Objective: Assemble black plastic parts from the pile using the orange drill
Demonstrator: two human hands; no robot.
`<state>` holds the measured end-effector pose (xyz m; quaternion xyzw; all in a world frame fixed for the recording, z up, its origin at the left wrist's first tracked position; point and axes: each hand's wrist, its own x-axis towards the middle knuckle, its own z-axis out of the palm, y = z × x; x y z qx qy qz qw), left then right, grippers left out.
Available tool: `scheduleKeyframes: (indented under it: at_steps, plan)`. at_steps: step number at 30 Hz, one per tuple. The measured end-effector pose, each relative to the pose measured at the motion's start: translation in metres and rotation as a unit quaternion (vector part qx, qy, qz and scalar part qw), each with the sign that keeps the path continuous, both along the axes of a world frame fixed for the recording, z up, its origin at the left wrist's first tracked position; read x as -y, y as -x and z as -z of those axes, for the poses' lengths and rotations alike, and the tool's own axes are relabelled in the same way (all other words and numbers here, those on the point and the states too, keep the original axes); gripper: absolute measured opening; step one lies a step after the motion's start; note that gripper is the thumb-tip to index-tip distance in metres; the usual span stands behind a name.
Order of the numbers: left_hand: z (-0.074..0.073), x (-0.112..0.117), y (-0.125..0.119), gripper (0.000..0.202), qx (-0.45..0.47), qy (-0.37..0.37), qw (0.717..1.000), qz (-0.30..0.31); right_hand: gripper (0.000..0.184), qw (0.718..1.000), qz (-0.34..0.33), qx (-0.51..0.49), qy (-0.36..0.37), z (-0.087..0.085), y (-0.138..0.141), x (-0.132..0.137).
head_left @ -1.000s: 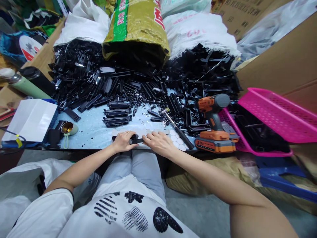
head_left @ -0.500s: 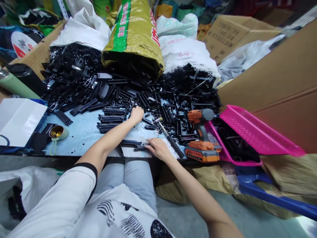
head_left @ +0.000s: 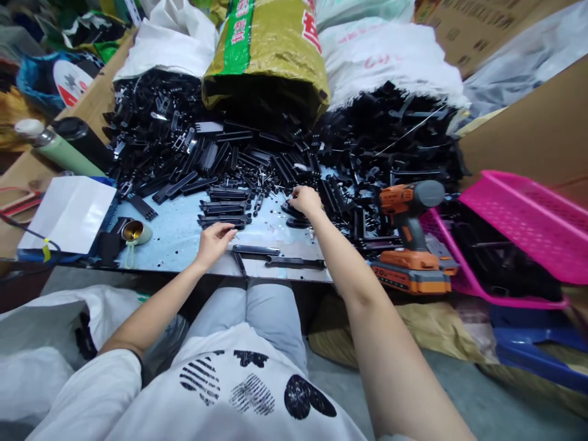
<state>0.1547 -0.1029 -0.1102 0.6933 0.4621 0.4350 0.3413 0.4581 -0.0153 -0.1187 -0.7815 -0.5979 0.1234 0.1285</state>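
My left hand (head_left: pixel 215 244) hovers over the front of the table, just before a row of stacked black plastic strips (head_left: pixel 225 207). Its thumb and fingertips are pinched together; whatever they hold is too small to make out. Further right, my right hand (head_left: pixel 307 201) reaches down to small black pieces (head_left: pixel 298 222) beside the loose metal pins. Its fingers are closed, and what lies between them is hidden. Between my hands and the table edge lie a black strip with a grey face (head_left: pixel 256 250) and another long black part (head_left: pixel 296 262).
A heap of black parts (head_left: pixel 156 135) spills from sacks, including a yellow sack (head_left: pixel 275 49). An orange cordless drill (head_left: pixel 411 239) stands at right beside a pink basket (head_left: pixel 519 214). At left are a metal cup (head_left: pixel 135 233), white sheet (head_left: pixel 68 214) and green bottle (head_left: pixel 64 147).
My left hand has drawn back from the pins towards me. My right hand has left the parts at the front edge and moved forward to the small black pieces. The view has shifted.
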Motion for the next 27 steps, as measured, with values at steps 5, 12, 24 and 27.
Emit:
scheduleKeyframes:
  at_steps: [5, 12, 24, 27]
  plan:
    - [0.015, 0.018, 0.011, 0.020, -0.064, -0.077, 0.995, -0.005, 0.015, 0.972, -0.085, -0.169, -0.137, -0.020, 0.017, 0.059]
    - [0.012, 0.026, 0.014, 0.019, -0.240, -0.245, 0.935, 0.090, 0.025, 0.926, -0.145, -0.315, -0.151, -0.011, 0.044, 0.146]
    - [0.038, 0.016, 0.029, 0.026, -0.311, -0.351, 0.869, 0.161, 0.021, 0.927, -0.263, -0.081, -0.255, 0.007, 0.052, 0.174]
    - [0.032, 0.022, 0.024, 0.031, -0.338, -0.327, 0.871, 0.141, 0.031, 0.922, -0.292, -0.047, -0.252, 0.018, 0.044, 0.179]
